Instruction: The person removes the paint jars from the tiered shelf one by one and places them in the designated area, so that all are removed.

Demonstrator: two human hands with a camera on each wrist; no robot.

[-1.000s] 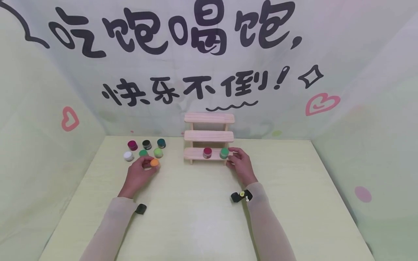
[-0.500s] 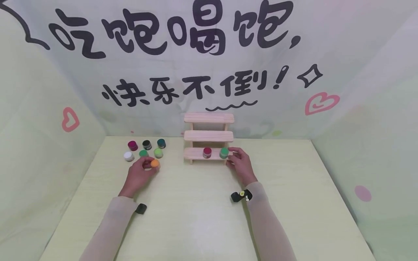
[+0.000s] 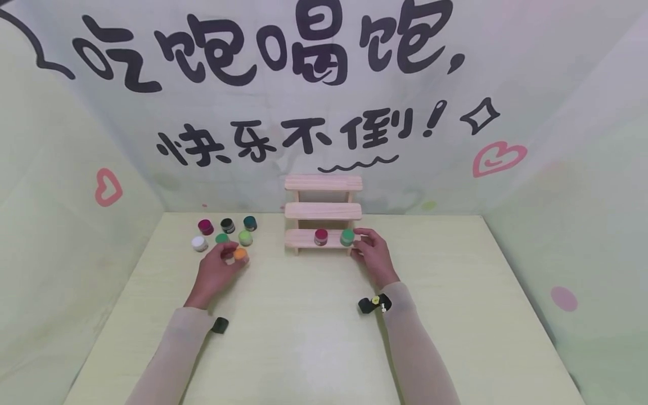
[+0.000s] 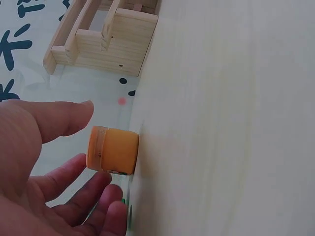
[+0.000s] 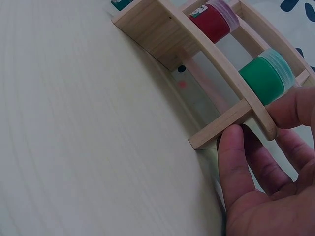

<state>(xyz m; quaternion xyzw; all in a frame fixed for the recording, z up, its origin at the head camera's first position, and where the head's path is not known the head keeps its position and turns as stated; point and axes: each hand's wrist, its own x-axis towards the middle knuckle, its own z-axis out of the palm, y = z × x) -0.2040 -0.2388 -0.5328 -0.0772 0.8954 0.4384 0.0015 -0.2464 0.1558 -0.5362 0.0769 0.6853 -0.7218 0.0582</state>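
A small orange paint jar (image 4: 119,151) stands upright on the table by my left hand (image 3: 216,274). In the left wrist view the thumb is apart from the jar, while the fingertips lie close against its other side; whether they touch is unclear. My right hand (image 3: 376,257) grips the right end of the lowest step of a three-step wooden stand (image 3: 324,211). Its thumb side is at the board's end and other fingers (image 5: 231,152) are by the leg. A red paint jar (image 3: 321,237) and a green paint jar (image 5: 267,77) stand on that step.
Behind my left hand stand several more paint jars: magenta (image 3: 205,226), black (image 3: 228,225), teal (image 3: 250,223), white (image 3: 199,243), light green (image 3: 245,237) and a partly hidden green one (image 3: 222,239). A printed cloth (image 3: 405,185) hangs behind the table (image 3: 304,315).
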